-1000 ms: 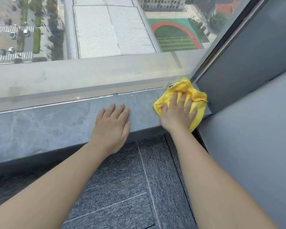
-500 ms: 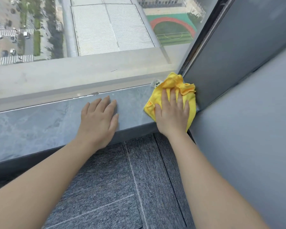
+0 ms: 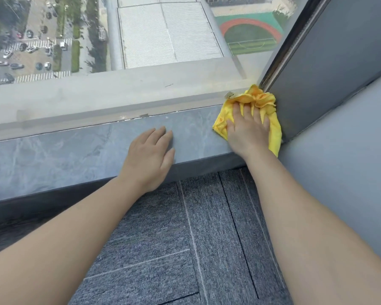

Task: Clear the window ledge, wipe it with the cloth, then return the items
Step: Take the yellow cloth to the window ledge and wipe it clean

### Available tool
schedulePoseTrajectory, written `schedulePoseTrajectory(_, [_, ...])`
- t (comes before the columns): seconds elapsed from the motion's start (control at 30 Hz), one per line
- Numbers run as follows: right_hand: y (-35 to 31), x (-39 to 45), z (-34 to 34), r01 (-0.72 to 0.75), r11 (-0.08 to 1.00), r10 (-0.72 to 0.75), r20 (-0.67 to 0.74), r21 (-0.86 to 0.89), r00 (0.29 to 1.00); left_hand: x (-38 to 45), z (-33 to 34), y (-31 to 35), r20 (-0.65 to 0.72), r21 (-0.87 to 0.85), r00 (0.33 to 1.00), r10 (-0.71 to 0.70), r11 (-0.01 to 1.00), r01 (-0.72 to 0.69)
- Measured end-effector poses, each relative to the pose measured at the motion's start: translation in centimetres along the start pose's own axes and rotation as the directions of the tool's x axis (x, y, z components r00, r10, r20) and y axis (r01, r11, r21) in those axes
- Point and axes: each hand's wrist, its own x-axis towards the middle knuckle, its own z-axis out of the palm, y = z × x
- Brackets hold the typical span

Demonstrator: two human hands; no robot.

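R hand (image 3: pixel 249 130) flat on the yellow cloth (image 3: pixel 271 126), fingers straight & spread, pressing it onto the ledge (image 3: pixel 75 155) at the far right corner, cloth bunched vs. the window frame (image 3: pixel 282 53) & grey wall (image 3: pixel 343 164). L hand (image 3: pixel 151 154) lies flat on the ledge nearby, grip relaxed, holding nothing. Grey carpet (image 3: pixel 185 238) below.

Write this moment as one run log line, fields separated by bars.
step: wiping | right hand presses yellow cloth into ledge corner | left hand flat on ledge
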Motion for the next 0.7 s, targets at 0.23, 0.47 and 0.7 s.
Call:
schedulePoseTrajectory(0.23, [-1.5,-5.1,2.0,0.353,0.934,-0.353,0.012,-0.050,0.936,-2.8,-0.5,0.1,0.043,-0.003,0.999,0.018,1.000,-0.018])
schedulePoseTrajectory(0.47, [-1.7,-9.5,1.3,0.370,0.873,-0.374,-0.051,0.319,0.926,-4.4,-2.8,0.3,0.051,-0.037,0.998,-0.030,0.999,0.032])
schedulePoseTrajectory(0.7, [-7.3,-14.3,-9.3,-0.442,-0.325,-0.075,0.443,0.836,0.894,-8.1,-12.2,3.9,0.238,-0.540,0.926,-0.295,0.752,0.378])
